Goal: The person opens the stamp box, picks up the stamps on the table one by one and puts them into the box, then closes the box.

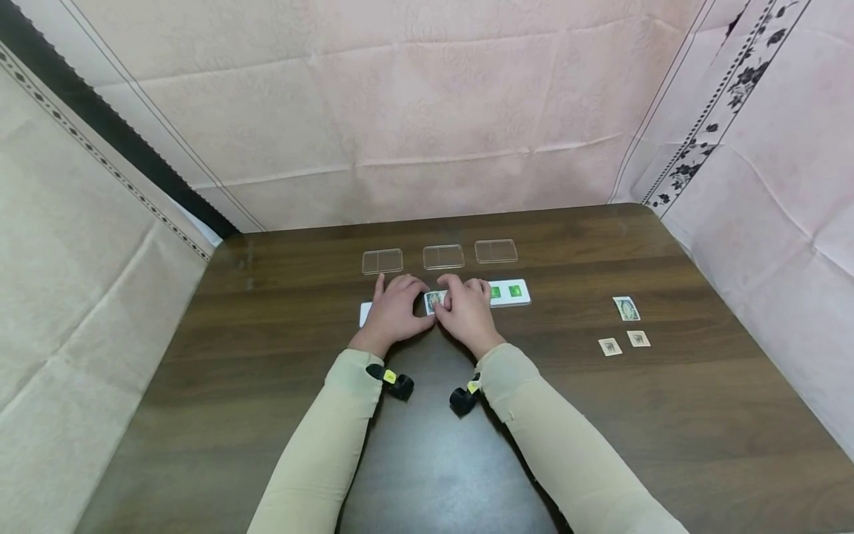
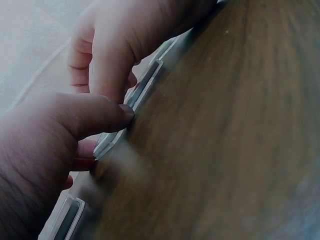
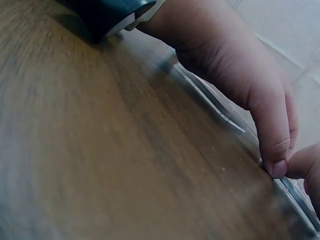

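Between my hands in the head view is a small flat rectangular case (image 1: 434,297) with a white base and a printed stamp-like picture on it. My left hand (image 1: 395,313) grips its left end, with the thumb (image 2: 120,116) at the near edge. My right hand (image 1: 468,310) pinches the same case toward its right end, thumb (image 3: 276,167) on the near edge. The fingers cover much of the case. Beside my right hand lies a white case (image 1: 520,291) with green stamp-like pieces. A white case corner (image 1: 364,313) shows left of my left hand.
Three clear plastic covers (image 1: 443,256) lie in a row behind the hands. To the right on the brown wooden table (image 1: 667,415) are one larger paper stamp (image 1: 626,308) and two smaller ones (image 1: 610,346). Pale cloth (image 1: 427,111) hangs along the table's far edge.
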`<state>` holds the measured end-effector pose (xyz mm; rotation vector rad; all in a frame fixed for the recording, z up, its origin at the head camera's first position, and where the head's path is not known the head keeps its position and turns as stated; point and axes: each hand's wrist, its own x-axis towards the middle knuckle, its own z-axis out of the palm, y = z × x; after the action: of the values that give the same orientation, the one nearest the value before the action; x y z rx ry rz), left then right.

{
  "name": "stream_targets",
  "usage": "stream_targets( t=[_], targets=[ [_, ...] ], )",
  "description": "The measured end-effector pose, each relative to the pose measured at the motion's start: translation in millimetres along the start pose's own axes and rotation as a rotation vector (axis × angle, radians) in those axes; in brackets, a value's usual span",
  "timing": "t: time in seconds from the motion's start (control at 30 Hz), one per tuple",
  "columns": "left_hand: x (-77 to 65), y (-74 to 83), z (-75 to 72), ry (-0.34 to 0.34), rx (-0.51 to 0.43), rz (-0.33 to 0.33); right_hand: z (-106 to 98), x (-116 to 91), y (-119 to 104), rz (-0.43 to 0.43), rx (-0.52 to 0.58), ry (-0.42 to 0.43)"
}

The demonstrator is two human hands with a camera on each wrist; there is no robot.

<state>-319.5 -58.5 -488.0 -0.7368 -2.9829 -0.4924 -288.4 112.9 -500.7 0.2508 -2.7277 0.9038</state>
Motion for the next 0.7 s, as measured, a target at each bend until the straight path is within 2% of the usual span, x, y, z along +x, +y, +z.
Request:
stream_targets(
  t=[0.4, 0.7],
  targets=[
    [0.2, -1.5, 0.2, 0.01, 0.0, 0.01, -7.4, -2.6, -1.3, -0.049, 0.022, 0.039],
    [-1.2, -0.5, -1.2, 0.01, -0.008, 0.014, -37.0, -4.9, 13.2, -0.112, -0.01, 0.183]
  ],
)
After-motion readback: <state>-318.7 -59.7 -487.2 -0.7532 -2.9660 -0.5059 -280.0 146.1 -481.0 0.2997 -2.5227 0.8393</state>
